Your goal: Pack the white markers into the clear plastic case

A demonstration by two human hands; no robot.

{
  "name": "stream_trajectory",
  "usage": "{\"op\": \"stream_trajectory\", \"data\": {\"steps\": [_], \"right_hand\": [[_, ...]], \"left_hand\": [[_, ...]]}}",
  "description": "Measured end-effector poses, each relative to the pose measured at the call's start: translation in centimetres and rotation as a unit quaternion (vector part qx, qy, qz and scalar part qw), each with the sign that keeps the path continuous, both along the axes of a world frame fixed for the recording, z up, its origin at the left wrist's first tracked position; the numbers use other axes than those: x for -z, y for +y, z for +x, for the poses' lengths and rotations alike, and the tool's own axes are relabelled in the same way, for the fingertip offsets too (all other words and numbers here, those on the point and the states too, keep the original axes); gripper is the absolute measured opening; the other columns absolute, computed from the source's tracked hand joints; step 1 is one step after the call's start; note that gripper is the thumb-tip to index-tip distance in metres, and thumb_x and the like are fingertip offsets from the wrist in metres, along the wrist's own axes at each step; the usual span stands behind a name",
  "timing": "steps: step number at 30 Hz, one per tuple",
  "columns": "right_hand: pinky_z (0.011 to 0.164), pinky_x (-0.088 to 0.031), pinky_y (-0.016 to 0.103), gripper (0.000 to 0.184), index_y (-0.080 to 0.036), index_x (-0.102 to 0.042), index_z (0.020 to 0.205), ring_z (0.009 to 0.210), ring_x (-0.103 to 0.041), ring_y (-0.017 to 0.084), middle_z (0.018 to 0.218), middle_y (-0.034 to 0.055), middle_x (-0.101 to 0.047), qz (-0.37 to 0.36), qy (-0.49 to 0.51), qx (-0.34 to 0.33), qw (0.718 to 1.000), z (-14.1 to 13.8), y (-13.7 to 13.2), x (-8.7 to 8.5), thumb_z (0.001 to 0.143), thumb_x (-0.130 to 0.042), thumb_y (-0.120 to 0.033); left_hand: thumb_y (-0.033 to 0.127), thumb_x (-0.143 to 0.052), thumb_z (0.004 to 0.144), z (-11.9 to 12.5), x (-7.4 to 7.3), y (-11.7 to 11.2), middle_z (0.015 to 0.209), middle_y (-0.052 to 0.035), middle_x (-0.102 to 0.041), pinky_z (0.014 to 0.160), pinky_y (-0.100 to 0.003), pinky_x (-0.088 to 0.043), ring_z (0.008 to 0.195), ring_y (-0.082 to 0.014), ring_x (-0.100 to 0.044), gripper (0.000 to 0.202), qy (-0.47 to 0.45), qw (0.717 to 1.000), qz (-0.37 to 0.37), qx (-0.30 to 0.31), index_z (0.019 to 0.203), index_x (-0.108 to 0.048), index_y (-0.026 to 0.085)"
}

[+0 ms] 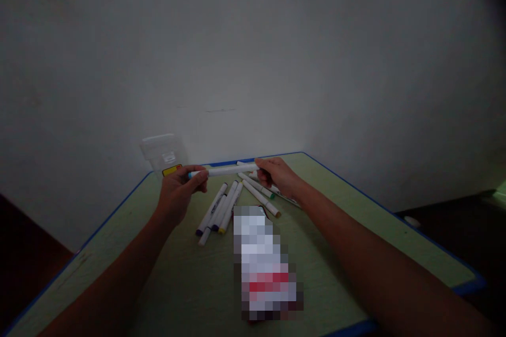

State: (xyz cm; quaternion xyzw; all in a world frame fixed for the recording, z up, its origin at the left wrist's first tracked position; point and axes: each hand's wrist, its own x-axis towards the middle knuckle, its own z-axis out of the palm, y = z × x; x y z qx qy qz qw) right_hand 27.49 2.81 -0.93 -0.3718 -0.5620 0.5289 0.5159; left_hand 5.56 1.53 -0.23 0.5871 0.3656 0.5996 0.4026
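Note:
Held level above the far part of the table is a white marker (231, 170) with a light blue end. My left hand (179, 189) pinches it near the blue end, and my right hand (279, 175) grips its other end. Below and between the hands lie several white markers (221, 209) side by side, with purple, yellow and pale ends. More markers (261, 197), with green and brownish ends, lie near my right hand, which partly hides some of them. A clear plastic container (162, 150) with a yellow label stands just behind my left hand.
A pixelated flat object (264, 263), pale with a red band, lies on the near middle of the table. The green table (174, 284) has a blue edge and meets a grey wall (253, 63) at the back.

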Motion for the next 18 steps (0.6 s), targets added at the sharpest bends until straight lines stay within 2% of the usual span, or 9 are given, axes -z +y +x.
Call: {"op": "stream_trajectory", "data": {"steps": [7,13,18], "right_hand": [[0.034,-0.023,0.020,0.032,-0.014,-0.045,0.053,0.036,-0.035,0.006,0.044,-0.0036,-0.041,-0.008,0.005,0.007,1.000,0.21,-0.04,-0.06,0.069,-0.056,-0.039],[0.033,-0.022,0.020,0.027,-0.014,-0.046,0.056,0.036,-0.037,0.006,0.048,-0.0027,-0.044,0.024,-0.007,0.000,1.000,0.40,0.18,0.19,0.066,-0.057,-0.037],[0.034,-0.023,0.020,0.027,-0.015,-0.045,0.056,0.036,-0.037,0.006,0.048,-0.0036,-0.044,0.044,-0.025,-0.015,0.999,0.07,0.15,0.33,0.063,-0.059,-0.038]], "left_hand": [[0.023,-0.066,0.061,-0.32,0.05,0.23,0.054,0.0023,-0.057,0.049,-0.020,-0.044,0.047,-0.0075,-0.051,0.018,-0.019,1.000,-0.007,-0.004,0.074,-0.061,0.012],[0.023,-0.064,0.063,-0.48,0.03,0.23,0.054,0.0031,-0.055,0.048,-0.019,-0.043,0.046,-0.0067,-0.050,0.015,-0.038,0.999,-0.015,-0.002,0.073,-0.061,0.012],[0.022,-0.066,0.061,-0.08,0.28,0.07,0.052,0.0026,-0.056,0.048,-0.021,-0.043,0.047,-0.0086,-0.051,0.017,-0.005,1.000,-0.020,0.022,0.075,-0.060,0.014]]}}
